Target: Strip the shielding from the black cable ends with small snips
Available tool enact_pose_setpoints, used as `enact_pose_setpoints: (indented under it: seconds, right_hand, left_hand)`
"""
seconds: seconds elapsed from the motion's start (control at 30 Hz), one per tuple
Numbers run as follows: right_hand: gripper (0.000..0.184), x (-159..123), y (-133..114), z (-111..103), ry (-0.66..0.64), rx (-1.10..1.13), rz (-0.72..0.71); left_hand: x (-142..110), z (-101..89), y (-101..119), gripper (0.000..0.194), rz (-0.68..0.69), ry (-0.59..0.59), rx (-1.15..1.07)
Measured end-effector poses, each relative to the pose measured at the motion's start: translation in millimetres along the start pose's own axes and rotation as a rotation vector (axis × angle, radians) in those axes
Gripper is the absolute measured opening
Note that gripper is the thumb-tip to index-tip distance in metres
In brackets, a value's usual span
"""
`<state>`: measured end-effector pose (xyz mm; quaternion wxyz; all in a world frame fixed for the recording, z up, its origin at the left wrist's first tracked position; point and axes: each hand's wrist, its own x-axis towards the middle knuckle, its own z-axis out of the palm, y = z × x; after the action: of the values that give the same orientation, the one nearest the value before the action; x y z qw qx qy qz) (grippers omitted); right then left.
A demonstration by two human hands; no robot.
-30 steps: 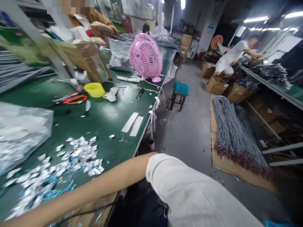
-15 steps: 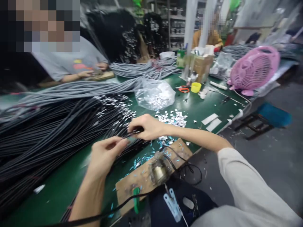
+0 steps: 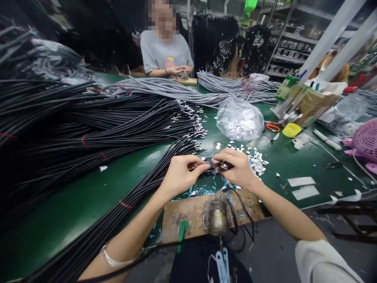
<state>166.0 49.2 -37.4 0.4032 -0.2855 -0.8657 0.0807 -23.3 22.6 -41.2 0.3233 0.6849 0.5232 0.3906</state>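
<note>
My left hand [image 3: 184,173] is closed, thumb and forefinger pinching the end of a black cable [image 3: 208,164]. Close beside it, my right hand [image 3: 237,167] curls round a small dark object [image 3: 225,166] with a metallic glint, whose kind I cannot make out. The fingertips of both hands nearly meet at the cable end. Under and left of my left arm runs a tied bundle of black cables [image 3: 141,190]. Below the hands, a wooden board [image 3: 176,210] carries a round brass-coloured metal piece [image 3: 217,220] and a green clip [image 3: 182,234]. Blue and white scraps [image 3: 257,163] lie around the hands.
More black cables [image 3: 126,129] and grey cables [image 3: 165,88] cover the left and back of the green table [image 3: 88,220]. A clear bag [image 3: 240,118], orange-handled scissors [image 3: 272,125], yellow cup [image 3: 291,129] and pink fan [image 3: 365,139] stand to the right. A co-worker [image 3: 166,55] sits opposite.
My view has swung left, so the co-worker, bag and fan appear farther right. My hands stay together at the cable end, now closer to each other.
</note>
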Motion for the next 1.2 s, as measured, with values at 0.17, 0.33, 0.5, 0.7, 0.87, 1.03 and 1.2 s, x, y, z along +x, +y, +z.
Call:
enact_pose_setpoints:
  seconds: [0.17,0.33,0.5,0.7,0.87,1.03,1.2]
  right_hand:
    - [0.024,-9,-5,15,0.084,-0.119,-0.193]
    - [0.023,-3,-17,11,0.181,0.238,0.3]
    - [0.029,1,-19,3,0.06,0.294,0.35]
    - [0.023,0,-21,6,0.001,0.3,0.302]
    - [0.021,1,-21,7,-0.006,0.313,0.313]
    - [0.021,2,-20,7,-0.012,0.31,0.336]
    - [0.021,1,-21,8,-0.023,0.328,0.36]
  left_hand:
    - [-4,8.2,-2,0.017,0.07,0.128,0.028]
    - [-8,4.7,4,0.012,0.229,0.402,0.035]
    - [-11,2.5,9,0.006,0.38,0.535,0.14]
    - [-13,4.4,8,0.005,0.418,0.531,0.176]
    - [-13,4.3,8,0.007,0.426,0.52,0.2]
    - [-13,4.5,7,0.007,0.447,0.53,0.226]
    - [-13,5.7,6,0.007,0.476,0.556,0.256]
